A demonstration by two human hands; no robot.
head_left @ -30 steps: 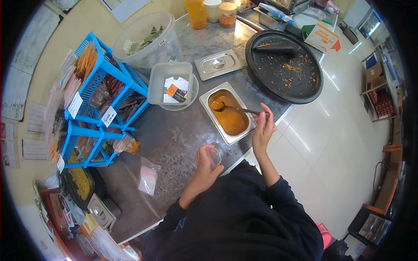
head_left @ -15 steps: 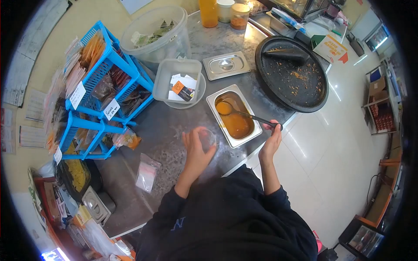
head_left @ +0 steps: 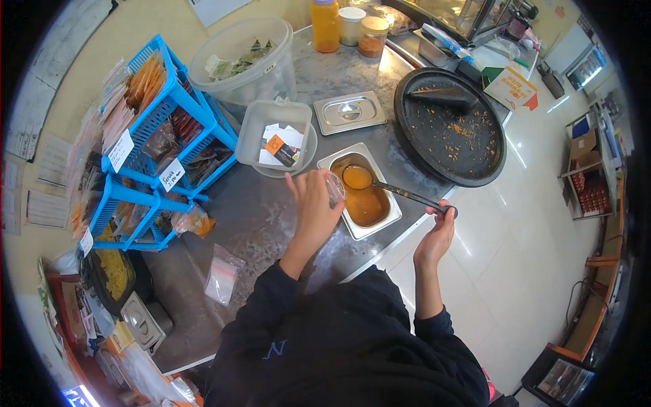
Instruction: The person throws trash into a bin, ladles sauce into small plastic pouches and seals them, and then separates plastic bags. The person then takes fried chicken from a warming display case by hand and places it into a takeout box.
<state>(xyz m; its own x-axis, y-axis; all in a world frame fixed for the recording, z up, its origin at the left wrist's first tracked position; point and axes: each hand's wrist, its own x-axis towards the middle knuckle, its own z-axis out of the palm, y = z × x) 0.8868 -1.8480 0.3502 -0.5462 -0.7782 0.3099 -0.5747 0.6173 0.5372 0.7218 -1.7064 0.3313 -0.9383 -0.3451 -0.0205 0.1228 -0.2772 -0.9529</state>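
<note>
The left hand (head_left: pixel 314 205) grips a clear cup (head_left: pixel 336 189); just beside it at two o'clock, the filled bowl of the ladle (head_left: pixel 411 196) sits over the steel pan (head_left: pixel 378 226). The right hand (head_left: pixel 437 239) grasps the handle's end, the shaft pointing toward ten o'clock.
</note>
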